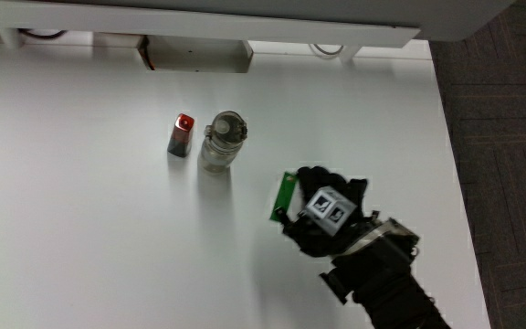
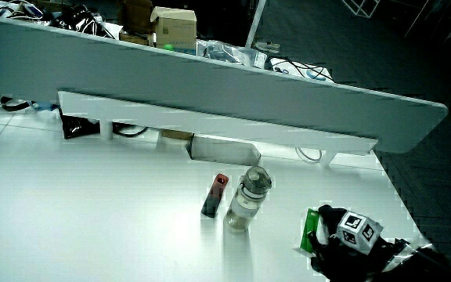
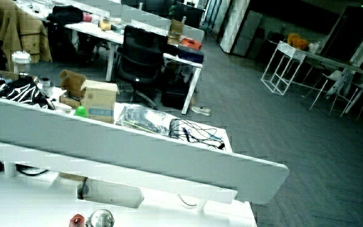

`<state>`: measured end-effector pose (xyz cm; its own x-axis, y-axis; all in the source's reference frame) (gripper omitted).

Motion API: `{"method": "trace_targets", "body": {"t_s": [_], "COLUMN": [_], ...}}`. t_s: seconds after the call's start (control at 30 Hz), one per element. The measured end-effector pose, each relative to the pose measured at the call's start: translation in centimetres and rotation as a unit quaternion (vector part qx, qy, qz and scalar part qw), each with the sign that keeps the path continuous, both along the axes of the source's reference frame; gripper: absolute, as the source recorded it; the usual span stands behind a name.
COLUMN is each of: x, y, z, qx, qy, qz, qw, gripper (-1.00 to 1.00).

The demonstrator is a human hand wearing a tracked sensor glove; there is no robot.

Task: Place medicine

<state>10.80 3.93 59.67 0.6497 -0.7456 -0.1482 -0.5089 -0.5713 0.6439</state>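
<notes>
A flat green medicine box (image 1: 285,196) is gripped by the hand (image 1: 325,216), whose black-gloved fingers curl around its long edge. The patterned cube sits on the back of the hand. The box is low over the white table (image 1: 80,238), nearer to the person than the clear bottle (image 1: 222,141). In a side view the green box (image 2: 310,229) sticks out from the hand (image 2: 349,244), with the bottle (image 2: 249,196) a short way off. I cannot tell whether the box touches the table. The hand does not show in the side view that catches only the bottle's lid (image 3: 101,219).
A small dark item with a red cap (image 1: 182,134) stands beside the bottle, also seen as the red-capped item (image 2: 215,194). A low grey partition (image 2: 210,86) runs along the table, with a pale box (image 1: 199,55) at its foot. The table's edge (image 1: 455,183) meets dark carpet near the hand.
</notes>
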Motion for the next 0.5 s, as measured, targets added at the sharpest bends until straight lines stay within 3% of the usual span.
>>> {"method": "trace_targets", "body": {"t_s": [0.2,0.27,0.37,0.5], "x": [3.1,4.1,4.4,4.6], "y": [-1.0,-1.3,-2.1,-2.8], "z": [-0.3,0.3,-0.2,1.6], "qx": [-0.011,-0.033,-0.037,-0.053], "qy": [0.009,0.004,-0.004,0.017], "qz": [0.038,0.05,0.065,0.076], "qw": [0.9992,0.9982,0.9972,0.9956], "gripper": [0.0,0.0,0.0,0.0]}}
